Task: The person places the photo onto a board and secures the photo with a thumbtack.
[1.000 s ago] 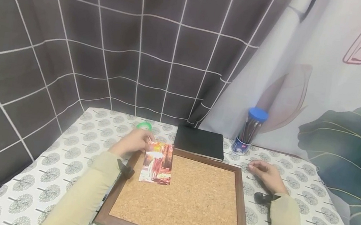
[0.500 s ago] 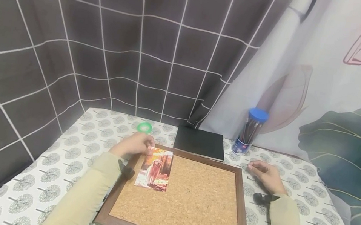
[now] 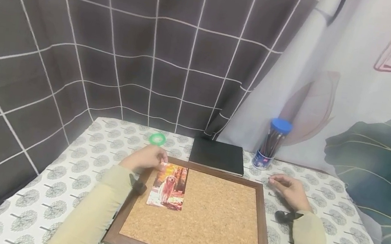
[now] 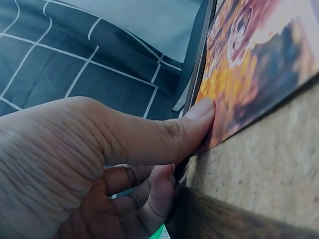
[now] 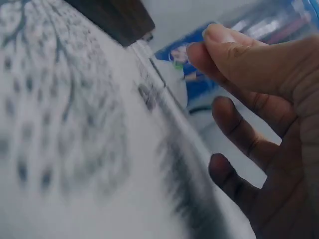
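A photo of a golden dog among autumn leaves (image 3: 169,188) lies over the upper left of a wood-framed cork board (image 3: 212,223). My left hand (image 3: 146,157) pinches the photo's upper left corner at the frame's edge. In the left wrist view the thumb (image 4: 169,137) presses on the picture side, while the other fingers curl below, partly hidden. Just right of the board, my right hand (image 3: 291,191) hovers low over the table, fingers loosely bent. Thumb and index tips come close together in the right wrist view, and I see nothing between them (image 5: 264,99).
Behind the board lies a black notebook (image 3: 217,156). A green tape roll (image 3: 157,139) sits at the back left. A blue-lidded clear jar of pens (image 3: 271,144) stands at the back right. Tree-patterned cloth (image 3: 80,183) covers the table, with curtains behind.
The photo has come down flatter onto the cork, its lower edge shifting towards me. My left hand keeps its pinch and dips slightly. The right hand stays put.
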Tool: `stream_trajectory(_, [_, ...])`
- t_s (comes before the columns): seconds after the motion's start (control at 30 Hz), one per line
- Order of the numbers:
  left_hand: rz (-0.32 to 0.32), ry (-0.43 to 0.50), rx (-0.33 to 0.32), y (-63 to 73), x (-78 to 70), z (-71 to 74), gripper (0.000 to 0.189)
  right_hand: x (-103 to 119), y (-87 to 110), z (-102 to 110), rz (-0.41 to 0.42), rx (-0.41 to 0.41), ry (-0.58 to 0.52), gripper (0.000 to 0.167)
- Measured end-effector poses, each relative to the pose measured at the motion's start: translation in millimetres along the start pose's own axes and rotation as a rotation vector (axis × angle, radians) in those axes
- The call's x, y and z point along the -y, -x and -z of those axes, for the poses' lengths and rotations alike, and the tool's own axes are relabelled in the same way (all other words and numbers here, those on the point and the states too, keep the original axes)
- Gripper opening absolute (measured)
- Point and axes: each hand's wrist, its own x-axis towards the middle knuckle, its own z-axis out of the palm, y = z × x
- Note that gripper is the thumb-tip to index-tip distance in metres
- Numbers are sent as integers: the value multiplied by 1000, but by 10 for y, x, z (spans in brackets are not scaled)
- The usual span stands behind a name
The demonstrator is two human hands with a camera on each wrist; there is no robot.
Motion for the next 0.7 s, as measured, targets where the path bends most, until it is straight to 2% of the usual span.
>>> stream_trajectory(0.1, [-6,12,26,-7,10,-32,20,129,-28,34,86,4,55,23])
stream_trajectory(0.2, [-11,14,36,-14,18,-60,18,355,-79,43,176,13,90,17])
stream_trajectory(0.33, [-13,14,16,-31,45,-62,18,708,-162,-26,272,67,52,11])
stream_trajectory(0.47, [-9,21,11,-40,48,-36,21,929,-214,-123,346,122,32,4])
stream_trajectory(0.7, [7,36,9,-29,61,-15,21,1197,-286,-261,306,199,23,3])
